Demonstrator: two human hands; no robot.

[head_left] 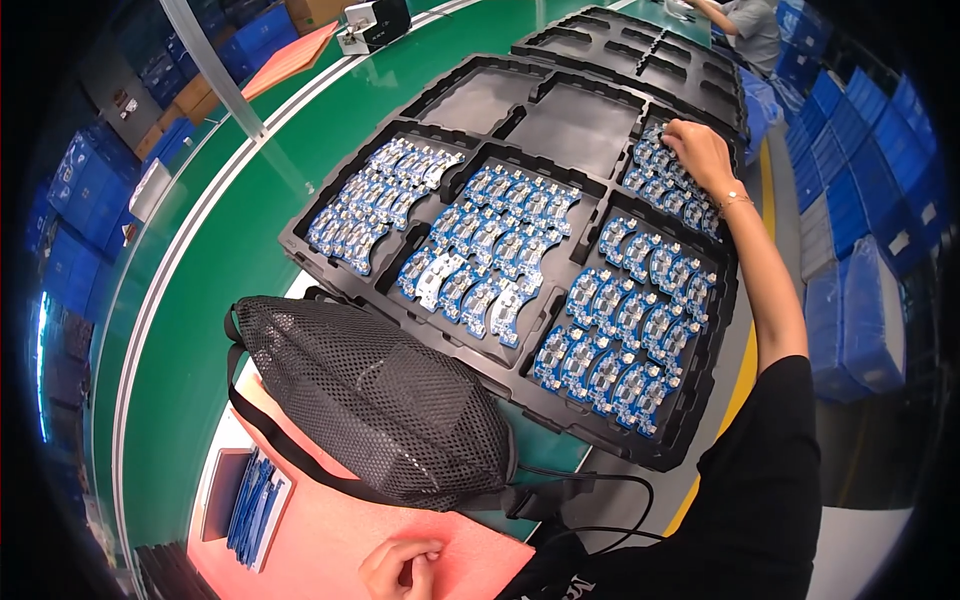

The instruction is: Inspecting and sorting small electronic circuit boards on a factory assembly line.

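My right hand [700,155] reaches to the far right compartment of a black plastic tray [490,355]. Its fingers are pinched together at the end of a row of small curved blue circuit boards [655,158], closed on one; the fingertips partly hide it. My left hand [402,568] rests low over a pink foam sheet [320,535], its fingers loosely curled with nothing visible in them. More blue boards [480,250] stand in close rows in the tray's near compartments. Two far compartments [575,120] show bare black bottoms.
A black mesh bag [380,400] with a strap and cables lies against the tray's near edge. Left of it is an open box [225,490] of thin blue pieces. Another black tray [640,55] sits beyond. Blue bins [860,320] line the right; a co-worker [745,25] is at the far end.
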